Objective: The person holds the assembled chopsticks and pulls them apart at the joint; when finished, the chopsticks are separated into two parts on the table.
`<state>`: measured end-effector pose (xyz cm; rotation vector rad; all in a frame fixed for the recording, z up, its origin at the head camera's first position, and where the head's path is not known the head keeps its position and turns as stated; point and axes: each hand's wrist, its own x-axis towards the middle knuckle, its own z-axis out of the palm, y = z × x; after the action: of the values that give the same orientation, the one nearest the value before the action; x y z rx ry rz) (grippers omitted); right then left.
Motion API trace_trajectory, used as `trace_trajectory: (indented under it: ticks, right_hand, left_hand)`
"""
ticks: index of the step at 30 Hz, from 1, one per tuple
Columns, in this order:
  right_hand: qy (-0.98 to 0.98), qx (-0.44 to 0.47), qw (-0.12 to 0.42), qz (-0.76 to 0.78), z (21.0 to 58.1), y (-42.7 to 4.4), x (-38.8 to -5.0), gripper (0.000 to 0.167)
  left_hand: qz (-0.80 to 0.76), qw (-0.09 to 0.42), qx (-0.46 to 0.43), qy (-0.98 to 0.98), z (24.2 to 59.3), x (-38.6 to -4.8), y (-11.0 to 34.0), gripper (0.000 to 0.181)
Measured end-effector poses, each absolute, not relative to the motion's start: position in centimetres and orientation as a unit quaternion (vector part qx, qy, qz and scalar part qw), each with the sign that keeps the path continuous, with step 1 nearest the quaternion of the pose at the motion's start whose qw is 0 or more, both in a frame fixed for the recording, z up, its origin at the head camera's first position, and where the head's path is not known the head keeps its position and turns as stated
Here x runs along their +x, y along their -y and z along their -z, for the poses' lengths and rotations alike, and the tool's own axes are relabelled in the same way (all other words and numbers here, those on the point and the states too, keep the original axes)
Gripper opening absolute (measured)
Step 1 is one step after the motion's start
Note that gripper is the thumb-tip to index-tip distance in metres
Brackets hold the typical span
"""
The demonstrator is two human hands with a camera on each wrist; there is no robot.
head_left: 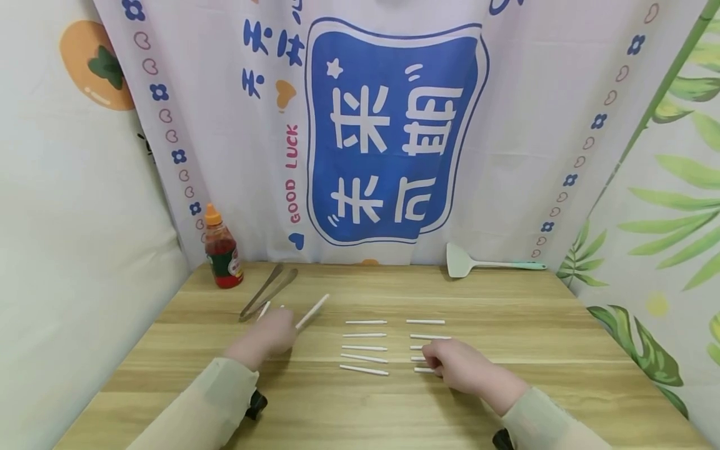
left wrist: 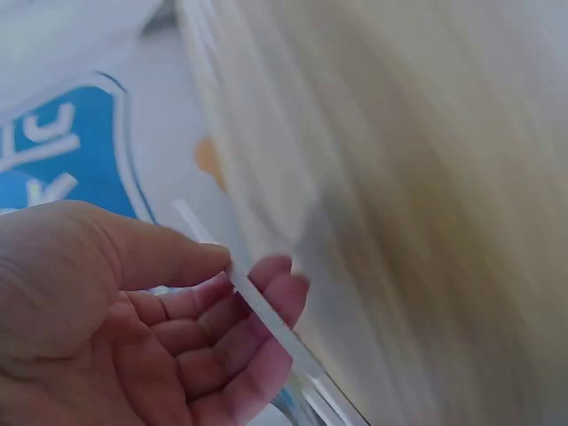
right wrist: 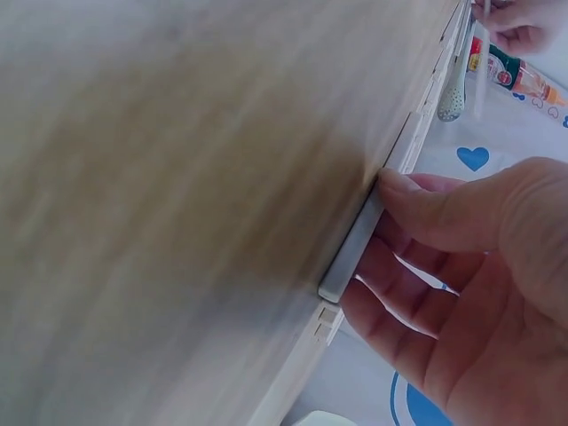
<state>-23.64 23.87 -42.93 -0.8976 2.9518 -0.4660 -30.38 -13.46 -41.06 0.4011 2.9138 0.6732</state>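
The left hand [head_left: 269,337] pinches a thin white stick [head_left: 312,311] between thumb and fingers, raised over the table's left side; the left wrist view shows the same stick [left wrist: 277,328] slanting across the fingers. More white sticks [head_left: 264,310] lie just behind that hand. On the right, the other hand [head_left: 461,367] has thumb and fingers on a white stick [right wrist: 359,240] lying on the wood. It is at the front of a right column of sticks [head_left: 425,322], partly covering several. Beside it runs a left column of several sticks [head_left: 364,370], spaced apart, lying roughly sideways.
A sauce bottle [head_left: 225,259] with an orange cap stands at the back left. Metal tongs [head_left: 264,292] lie near it, close behind the left hand. A pale spatula [head_left: 460,261] rests at the back right edge of the wooden table [head_left: 360,425], before a printed curtain [head_left: 517,156].
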Motion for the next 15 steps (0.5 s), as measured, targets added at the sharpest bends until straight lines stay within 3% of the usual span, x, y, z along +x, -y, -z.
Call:
trace_trajectory:
  ticks: [7, 15]
  right_hand:
    - [-0.948, -0.290, 0.014, 0.133, 42.6, -23.7, -23.5, 0.034]
    - [-0.945, -0.302, -0.001, 0.126, 42.6, -24.0, -23.5, 0.034]
  left_hand:
    - [-0.366, 0.080, 0.209, -0.903, 40.2, -28.7, 10.2, 0.018]
    - [-0.401, 0.075, 0.287, -0.867, 39.1, -26.9, 7.6, 0.016]
